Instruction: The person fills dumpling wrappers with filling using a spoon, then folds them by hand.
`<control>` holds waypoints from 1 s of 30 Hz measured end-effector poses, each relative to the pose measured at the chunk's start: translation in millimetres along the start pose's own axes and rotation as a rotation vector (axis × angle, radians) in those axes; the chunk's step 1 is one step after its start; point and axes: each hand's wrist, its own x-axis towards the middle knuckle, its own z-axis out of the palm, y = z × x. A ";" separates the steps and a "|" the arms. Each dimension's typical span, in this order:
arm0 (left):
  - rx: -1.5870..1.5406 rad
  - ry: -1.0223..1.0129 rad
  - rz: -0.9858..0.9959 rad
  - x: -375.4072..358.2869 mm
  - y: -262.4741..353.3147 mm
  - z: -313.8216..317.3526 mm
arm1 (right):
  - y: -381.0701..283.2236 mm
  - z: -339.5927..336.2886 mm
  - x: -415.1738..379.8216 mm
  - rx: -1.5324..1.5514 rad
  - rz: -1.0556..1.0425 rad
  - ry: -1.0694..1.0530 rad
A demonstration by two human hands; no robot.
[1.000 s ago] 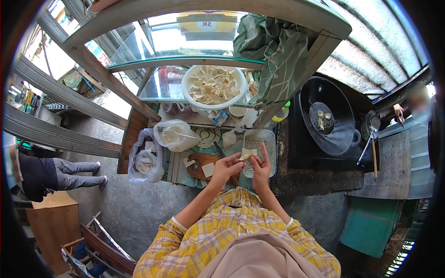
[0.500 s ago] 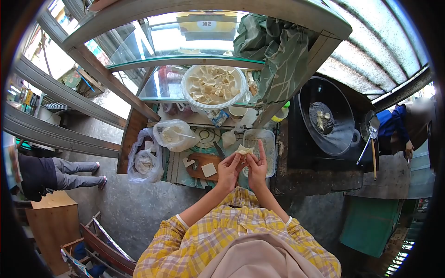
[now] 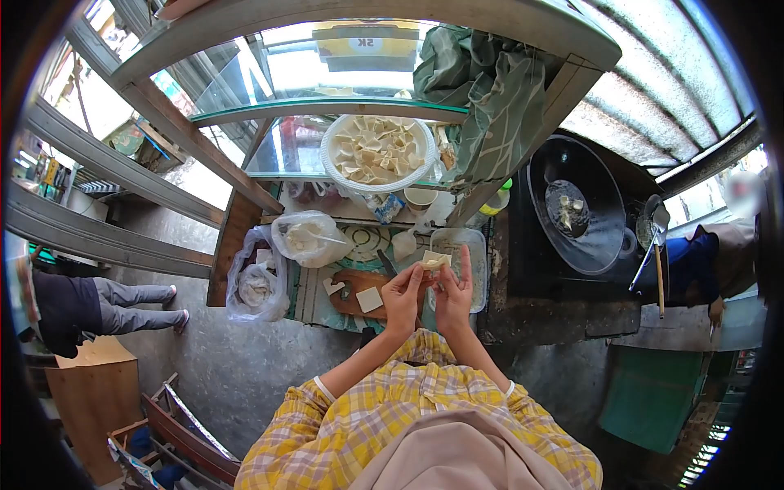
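Note:
Between my two hands is a small pale dough wrapper, folded and held up at the fingertips. My left hand pinches its left side between thumb and fingers. On the other side my right hand pinches it too, with the index finger pointing straight up. Any filling is hidden. Just left of my hands, a square wrapper lies flat on a wooden board, and a cut piece rests at the board's left edge. Behind my right hand stands a clear plastic tub.
A white basket full of folded dough pieces sits in the glass case. Plastic bags stand at left. To the right, a large wok holds pieces in oil, beside a spatula. Another person is at far right.
The wrapper has tipped between my fingers and its shape looks more folded over. My hands stay nearly in place. The person at far right has moved lower.

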 end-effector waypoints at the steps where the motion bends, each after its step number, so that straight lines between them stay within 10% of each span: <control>1: 0.011 0.000 0.005 -1.1 1.1 2.4 | -0.9 1.7 -0.6 -0.016 -0.006 0.015; 30: 0.521 -0.113 0.466 -5.8 35.2 11.8 | -19.9 12.1 -11.6 -0.776 -0.739 -0.115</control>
